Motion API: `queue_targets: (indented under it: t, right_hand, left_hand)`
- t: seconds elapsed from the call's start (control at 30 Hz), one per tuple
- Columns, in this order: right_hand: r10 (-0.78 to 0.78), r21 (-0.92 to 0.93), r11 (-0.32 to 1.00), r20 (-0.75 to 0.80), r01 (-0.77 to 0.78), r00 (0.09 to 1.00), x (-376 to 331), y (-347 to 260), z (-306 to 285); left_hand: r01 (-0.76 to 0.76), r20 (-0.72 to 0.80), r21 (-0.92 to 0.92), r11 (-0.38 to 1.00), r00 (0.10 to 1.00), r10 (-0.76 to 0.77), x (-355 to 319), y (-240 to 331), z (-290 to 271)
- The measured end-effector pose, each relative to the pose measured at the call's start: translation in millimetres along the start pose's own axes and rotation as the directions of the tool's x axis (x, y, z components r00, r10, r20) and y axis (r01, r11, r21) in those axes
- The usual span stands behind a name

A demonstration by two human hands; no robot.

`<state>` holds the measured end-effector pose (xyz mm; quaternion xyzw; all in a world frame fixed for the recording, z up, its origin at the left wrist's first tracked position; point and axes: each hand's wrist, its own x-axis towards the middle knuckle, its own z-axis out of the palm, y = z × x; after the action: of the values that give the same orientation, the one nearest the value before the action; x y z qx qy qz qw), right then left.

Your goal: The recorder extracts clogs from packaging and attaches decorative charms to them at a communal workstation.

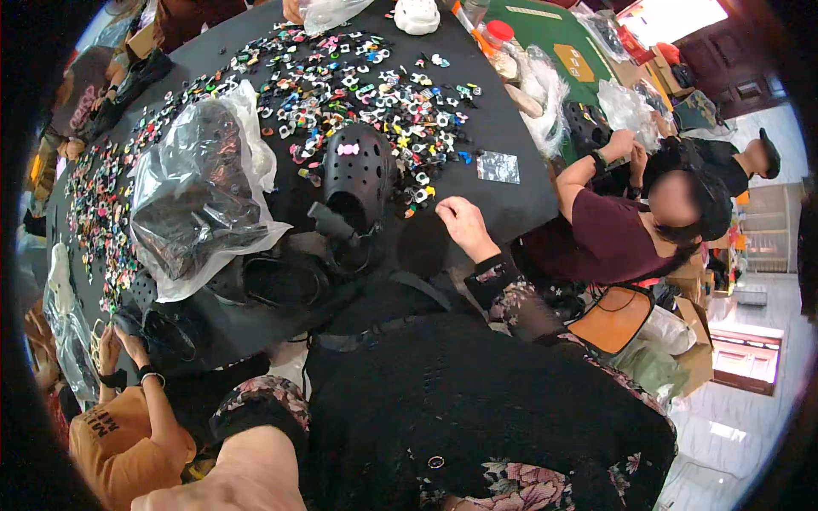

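Head view: my right hand (463, 223) rests on the black table (503, 128), fingers curled and holding nothing, just right of the black clog (358, 170), which lies sole-down with a pink charm pressed in. My left hand (247, 477) is blurred; grip unclear. A crumpled clear bag (200, 192) lies left, loose charms (358, 85) beyond.

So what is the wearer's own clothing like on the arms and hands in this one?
Both arms wear dark sleeves with a pink and cream flower print, ending in plain black cuffs. The right hand is bare, with no glove, ring or watch in sight. The left hand is bare too, and only partly in the picture.
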<state>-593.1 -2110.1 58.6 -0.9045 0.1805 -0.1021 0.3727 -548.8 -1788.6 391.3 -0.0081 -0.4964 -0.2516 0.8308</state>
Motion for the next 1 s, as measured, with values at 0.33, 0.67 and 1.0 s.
queue_targets:
  t: [0.33,0.67,1.0]
  right_hand:
    - [-0.058,-0.221,0.975,-0.122,0.029,0.991,41,27,31]
    - [0.205,0.144,0.968,0.02,-0.205,0.979,49,10,14]
    - [0.117,0.562,0.82,0.024,-0.111,0.993,45,-26,-23]
  left_hand:
    - [0.232,-0.42,0.628,0.743,0.905,0.073,-56,-16,-72]
    - [0.577,-0.824,0.458,0.676,0.561,0.079,-127,-35,-132]
    - [0.656,-0.919,0.204,0.727,0.384,-0.089,-155,-59,-146]
